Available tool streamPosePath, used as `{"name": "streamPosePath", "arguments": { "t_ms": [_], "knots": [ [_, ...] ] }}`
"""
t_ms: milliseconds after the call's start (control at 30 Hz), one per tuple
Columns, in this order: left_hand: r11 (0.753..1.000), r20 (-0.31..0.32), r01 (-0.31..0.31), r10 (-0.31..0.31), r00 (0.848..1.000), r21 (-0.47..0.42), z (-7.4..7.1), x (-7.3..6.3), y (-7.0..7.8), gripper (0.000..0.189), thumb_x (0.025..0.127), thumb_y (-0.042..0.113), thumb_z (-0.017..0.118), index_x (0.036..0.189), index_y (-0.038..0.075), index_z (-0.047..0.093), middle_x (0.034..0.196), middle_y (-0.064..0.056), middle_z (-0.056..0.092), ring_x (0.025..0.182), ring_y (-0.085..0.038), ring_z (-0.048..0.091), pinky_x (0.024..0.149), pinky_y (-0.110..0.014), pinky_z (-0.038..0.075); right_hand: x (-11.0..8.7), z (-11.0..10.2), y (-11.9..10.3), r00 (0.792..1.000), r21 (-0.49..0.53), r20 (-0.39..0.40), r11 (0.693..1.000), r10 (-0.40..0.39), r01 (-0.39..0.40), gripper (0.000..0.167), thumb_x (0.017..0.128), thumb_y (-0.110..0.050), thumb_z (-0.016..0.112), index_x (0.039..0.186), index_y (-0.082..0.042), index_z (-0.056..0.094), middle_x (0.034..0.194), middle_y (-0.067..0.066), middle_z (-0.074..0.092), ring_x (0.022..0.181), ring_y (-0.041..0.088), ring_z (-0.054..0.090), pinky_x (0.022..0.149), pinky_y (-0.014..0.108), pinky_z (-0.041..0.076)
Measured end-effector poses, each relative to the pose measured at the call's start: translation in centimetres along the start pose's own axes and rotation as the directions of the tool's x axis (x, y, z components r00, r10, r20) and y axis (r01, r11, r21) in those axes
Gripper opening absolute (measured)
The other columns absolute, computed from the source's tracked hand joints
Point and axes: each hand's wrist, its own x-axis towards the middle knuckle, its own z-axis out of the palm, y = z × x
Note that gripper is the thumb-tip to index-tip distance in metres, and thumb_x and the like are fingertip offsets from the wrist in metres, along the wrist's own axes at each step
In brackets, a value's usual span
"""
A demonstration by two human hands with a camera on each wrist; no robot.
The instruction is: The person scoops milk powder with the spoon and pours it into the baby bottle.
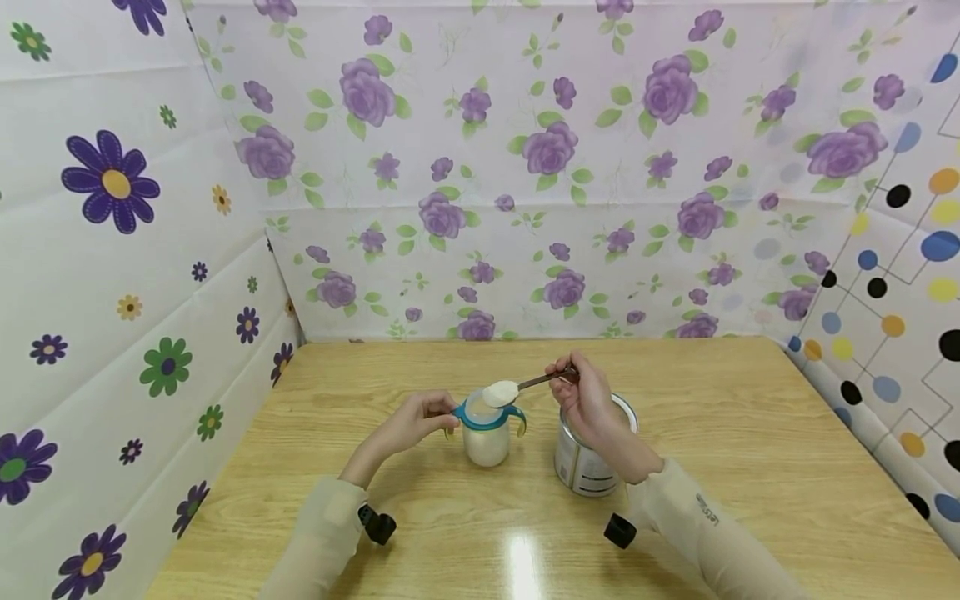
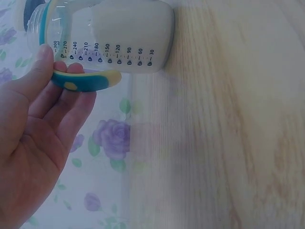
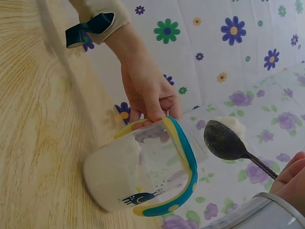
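A clear baby bottle (image 1: pixel 486 446) with a blue and yellow two-handled collar stands upright on the table, its lid off. Whitish contents fill much of it, beside a printed scale in the left wrist view. My left hand (image 1: pixel 420 423) grips the bottle's left handle (image 2: pixel 86 81) between thumb and fingers. In my right hand (image 1: pixel 588 404) is the handle of a dark metal spoon (image 3: pixel 226 141), heaped with white powder (image 1: pixel 501 393). The spoon's bowl hangs over the bottle's open mouth. Beneath my right hand stands an open can (image 1: pixel 588 467), partly hidden by that hand and wrist.
The wooden table (image 1: pixel 450 542) meets a flowered cloth (image 1: pixel 480 167) at its back edge. Patterned cloths also line the left and right sides. The can stands a little to the right of the bottle.
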Motion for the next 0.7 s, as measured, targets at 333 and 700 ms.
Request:
{"name": "streamPosePath", "arguments": {
  "t_ms": [333,700],
  "knots": [
    [1.0,-0.007,-0.008,0.008,1.0,0.009,0.02,-0.05,-0.28,0.013,0.095,0.011,0.06,0.099,0.0,0.064,0.095,-0.032,0.065,0.08,-0.026,0.065,0.075,-0.045,0.056,-0.05,0.53,0.45,1.0,0.004,-0.002,1.0,0.003,-0.003,0.038,0.107,-0.022,0.031,0.079,-0.007,0.052,0.078,0.002,0.061,0.055,0.005,0.05,0.048,0.012,0.04],
    [1.0,-0.002,-0.002,0.002,1.0,-0.01,0.02,0.01,-0.27,0.013,0.095,0.01,0.06,0.1,-0.002,0.064,0.096,-0.035,0.063,0.08,-0.028,0.065,0.075,-0.043,0.056,-0.07,0.73,0.86,0.999,-0.033,0.044,0.999,-0.01,0.012,0.037,0.107,-0.019,0.03,0.079,-0.008,0.053,0.079,0.001,0.062,0.058,0.005,0.051,0.051,0.011,0.043]
  ]
}}
